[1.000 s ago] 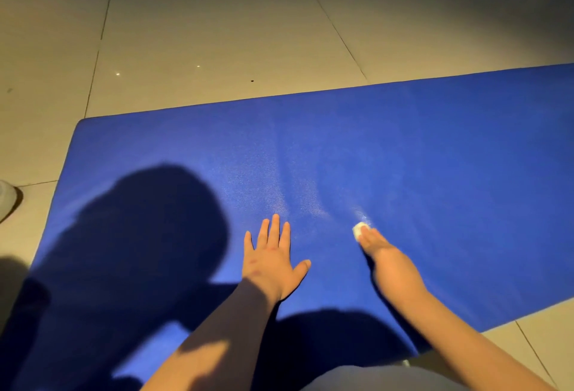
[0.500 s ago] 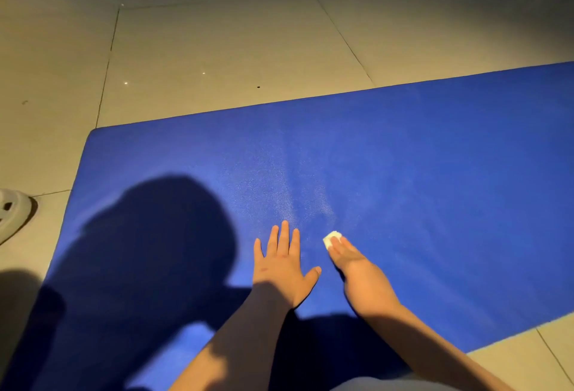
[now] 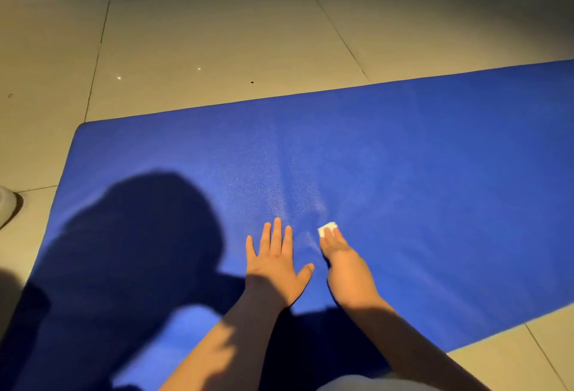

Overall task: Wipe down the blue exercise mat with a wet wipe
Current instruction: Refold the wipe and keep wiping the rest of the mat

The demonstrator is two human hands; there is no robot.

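Note:
The blue exercise mat (image 3: 419, 173) lies flat on the tiled floor and fills most of the view. My left hand (image 3: 275, 266) rests palm down on the mat with its fingers spread and straight. Just to its right, my right hand (image 3: 348, 269) presses a small folded white wet wipe (image 3: 327, 228) onto the mat under its outstretched fingertips. Only the wipe's far end shows beyond the fingers. A faint damp sheen marks the mat just beyond both hands.
Beige floor tiles (image 3: 217, 48) surround the mat on the far, left and near-right sides. A white object (image 3: 6, 207) sits on the floor at the left edge, off the mat. A large shadow covers the mat's left part.
My right hand has slid the wipe leftward across the mat, ending close beside my left hand. The left hand has stayed planted.

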